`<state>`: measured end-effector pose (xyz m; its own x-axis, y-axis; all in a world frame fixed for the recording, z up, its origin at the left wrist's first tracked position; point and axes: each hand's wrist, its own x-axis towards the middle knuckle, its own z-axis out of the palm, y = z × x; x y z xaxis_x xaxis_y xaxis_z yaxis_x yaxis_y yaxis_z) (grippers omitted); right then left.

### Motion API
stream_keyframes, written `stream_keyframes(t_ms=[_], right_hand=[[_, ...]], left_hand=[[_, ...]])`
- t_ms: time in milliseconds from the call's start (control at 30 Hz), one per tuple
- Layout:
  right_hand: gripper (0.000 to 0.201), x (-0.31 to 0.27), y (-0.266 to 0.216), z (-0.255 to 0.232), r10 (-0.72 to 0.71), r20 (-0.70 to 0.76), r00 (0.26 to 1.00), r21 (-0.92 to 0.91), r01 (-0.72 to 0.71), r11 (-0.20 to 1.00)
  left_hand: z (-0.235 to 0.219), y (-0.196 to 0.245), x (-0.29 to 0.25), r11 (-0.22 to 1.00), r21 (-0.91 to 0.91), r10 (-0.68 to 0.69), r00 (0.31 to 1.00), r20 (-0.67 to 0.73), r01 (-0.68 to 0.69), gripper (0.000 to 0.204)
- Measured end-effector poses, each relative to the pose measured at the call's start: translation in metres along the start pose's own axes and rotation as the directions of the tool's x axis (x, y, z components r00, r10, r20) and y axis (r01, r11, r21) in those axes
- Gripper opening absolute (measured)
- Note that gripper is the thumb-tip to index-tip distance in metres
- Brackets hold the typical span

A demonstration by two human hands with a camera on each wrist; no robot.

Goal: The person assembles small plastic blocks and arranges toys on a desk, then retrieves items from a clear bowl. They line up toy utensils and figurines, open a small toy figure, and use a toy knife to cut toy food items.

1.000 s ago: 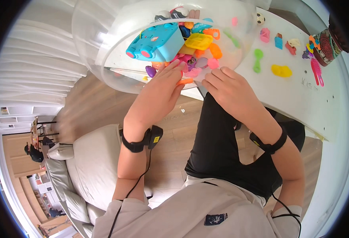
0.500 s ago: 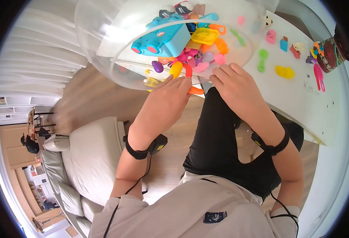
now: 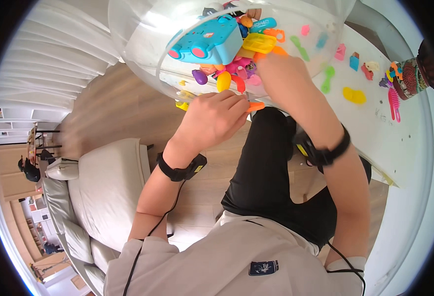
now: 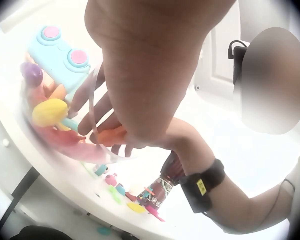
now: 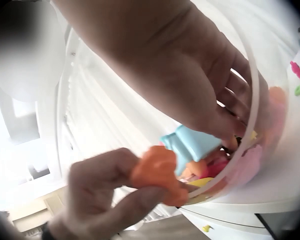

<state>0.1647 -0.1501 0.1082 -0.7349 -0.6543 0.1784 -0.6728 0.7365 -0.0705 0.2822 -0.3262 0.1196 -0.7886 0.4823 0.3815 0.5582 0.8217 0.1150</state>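
Observation:
My left hand (image 3: 214, 118) is at the near rim of a large clear plastic tub (image 5: 254, 65). Its thumb and fingers pinch a lumpy orange plastic toy (image 5: 157, 172), just outside the rim. Over that rim reaches my right hand (image 3: 283, 76), its fingers spread and pointing down among the toys, the fingertips partly hidden. Inside the tub lie a light-blue toy case (image 3: 209, 42) with pink round feet, a yellow tray (image 3: 260, 43), a purple eggplant-like toy (image 3: 199, 77), a yellow oval toy (image 3: 224, 82) and several pink and orange pieces.
On the white table right of the tub are a green toy (image 3: 328, 79), a yellow flat piece (image 3: 354, 95), a pink comb (image 3: 394, 104) and other small toys. A patterned round container (image 3: 408, 70) stands behind them. A sofa (image 3: 111, 185) is on the left.
My right hand has moved from beside the tub's rim over it and in among the toys. The left hand has stayed near the rim with the orange toy.

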Motion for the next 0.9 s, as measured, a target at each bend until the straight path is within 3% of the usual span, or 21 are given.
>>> stream_keyframes(t_ms=[200, 300, 367, 600, 767, 900], right_hand=[[0.012, 0.056, -0.004, 0.03, 0.077, 0.078, 0.994, -0.063, -0.073, 0.995], [0.013, 0.061, -0.007, 0.042, 0.057, 0.022, 0.998, -0.107, -0.055, 0.993], [0.017, 0.063, -0.009, 0.053, 0.051, -0.112, 0.992, -0.167, -0.07, 0.984], [0.023, 0.054, -0.006, 0.05, 0.008, -0.133, 0.991, -0.147, -0.028, 0.989], [0.019, 0.05, -0.002, 0.028, 0.045, 0.146, 0.988, -0.062, -0.037, 0.997], [0.018, 0.045, 0.019, 0.033, -0.035, 0.103, 0.994, -0.113, 0.046, 0.993]], left_hand=[[0.009, -0.009, -0.004, 0.997, 0.005, 0.077, 0.994, -0.075, -0.077, 0.021], [0.015, -0.012, -0.007, 0.994, 0.019, 0.105, 0.989, -0.107, -0.104, 0.021], [0.016, -0.014, -0.007, 0.993, 0.019, 0.119, 0.984, -0.135, -0.117, 0.021], [0.017, -0.016, -0.009, 0.993, 0.004, 0.116, 0.981, -0.153, -0.117, 0.022], [0.017, -0.016, -0.011, 0.994, 0.026, 0.105, 0.986, -0.129, -0.103, 0.021], [0.021, -0.016, -0.013, 0.995, 0.022, 0.098, 0.983, -0.153, -0.095, 0.021]])
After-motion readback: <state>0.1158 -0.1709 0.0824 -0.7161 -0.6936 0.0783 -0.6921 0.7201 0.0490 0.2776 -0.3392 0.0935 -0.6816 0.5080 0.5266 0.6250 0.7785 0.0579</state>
